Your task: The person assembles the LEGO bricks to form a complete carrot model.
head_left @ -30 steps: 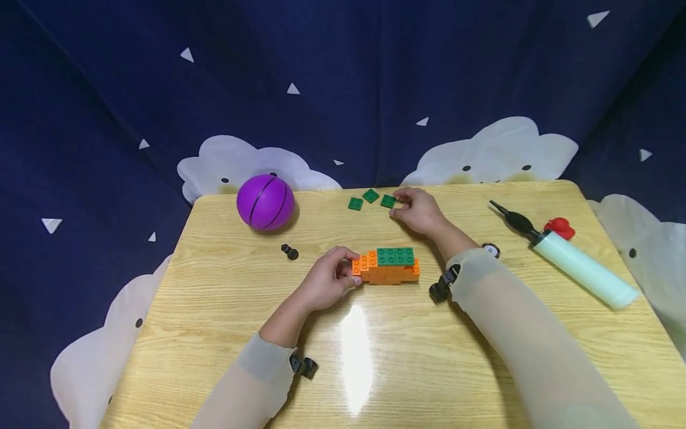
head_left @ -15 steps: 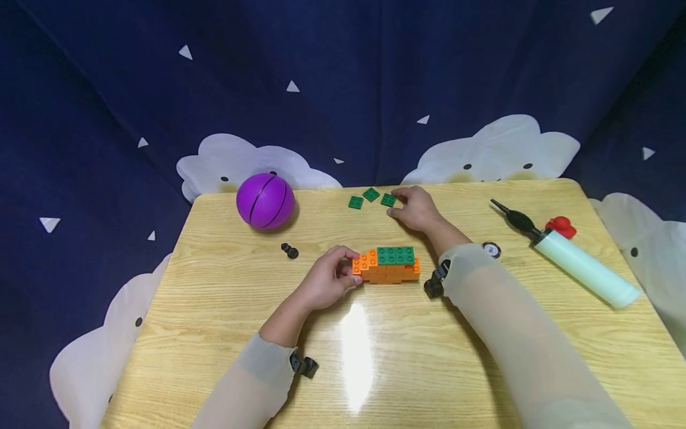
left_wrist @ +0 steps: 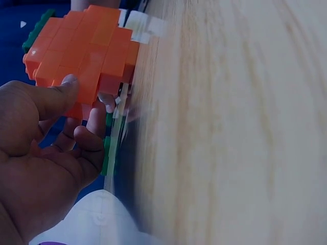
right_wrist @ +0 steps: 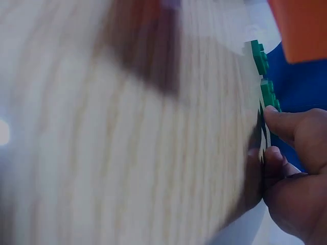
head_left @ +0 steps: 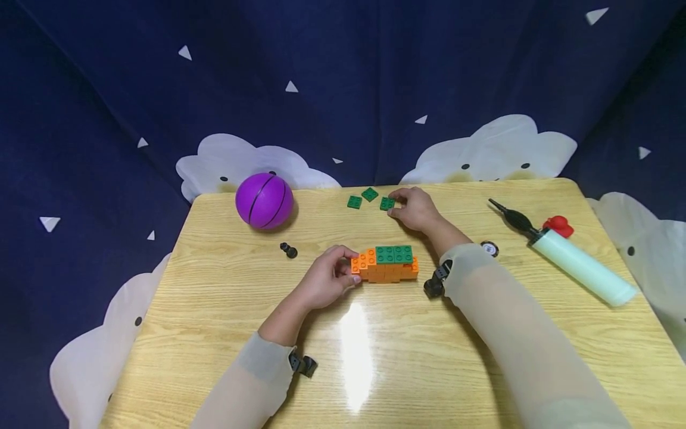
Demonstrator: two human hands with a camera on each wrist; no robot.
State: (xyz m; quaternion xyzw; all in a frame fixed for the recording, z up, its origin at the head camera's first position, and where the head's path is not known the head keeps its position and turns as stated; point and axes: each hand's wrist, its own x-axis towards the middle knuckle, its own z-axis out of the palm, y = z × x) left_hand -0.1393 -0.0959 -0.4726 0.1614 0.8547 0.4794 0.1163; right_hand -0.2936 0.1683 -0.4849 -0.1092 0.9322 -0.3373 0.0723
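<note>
Your left hand [head_left: 326, 280] sits in the middle of the frame on the yellow desk [head_left: 214, 333]. Its grip is pinching the left end of the orange block stack [head_left: 387, 271]. In the left wrist view your thumb [left_wrist: 48, 97] presses on the orange side and your other fingers curl under it. The stack is long from left to right across the frame. Its left end steps down toward your left hand, and its right end points at your right sleeve [head_left: 514, 333]. Green blocks [head_left: 395, 254] cover the top of its right part, with the bumps facing up.

Your right hand [head_left: 415, 208] is a bit higher in the frame, right of the middle. Its grip is pinching a small green plate [head_left: 387, 204] that lies flat on the desk. In the right wrist view your thumb and fingers close on the plate's edge. Two more green plates [head_left: 361, 198] lie just to the left of it, near each other, close to the far edge of the desk.

A purple ball [head_left: 264, 201] rests at the upper left of the desk. A little black piece [head_left: 288, 250] lies below the ball. A pale green pump [head_left: 576, 265] lies slanted at the right side, with a red thing [head_left: 559, 226] beside its black tip.
</note>
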